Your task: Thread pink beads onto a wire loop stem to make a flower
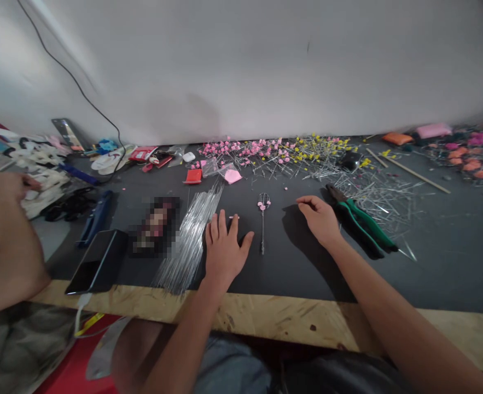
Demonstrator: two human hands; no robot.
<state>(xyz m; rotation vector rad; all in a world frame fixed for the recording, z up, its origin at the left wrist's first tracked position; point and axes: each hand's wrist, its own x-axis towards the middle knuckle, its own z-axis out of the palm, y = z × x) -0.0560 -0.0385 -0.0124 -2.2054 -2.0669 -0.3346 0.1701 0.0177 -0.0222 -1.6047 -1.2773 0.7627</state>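
My left hand (223, 249) lies palm down on the dark tabletop with its fingers spread, at the right edge of a bundle of thin silvery wires (192, 235). By its index fingertip is a small pink piece (233, 218). Between my hands lies a small twisted-wire piece (262, 219) with a rounded wire-cage head and pink bits on it. My right hand (321, 219) hovers to its right, above its own shadow. Its thumb and curled fingers come together; whether anything is between them is hidden. Right beside this hand lie green-handled pliers (360, 221).
Pink-tipped wires (249, 149) and yellow-tipped wires (323, 148) line the wall. Loose wires (383, 194) and a wooden stick (422, 174) lie right. A phone (97, 260), a blue stapler-like tool (95, 219) and another person's arm (9, 235) are left. A wooden edge (274, 317) runs along the front.
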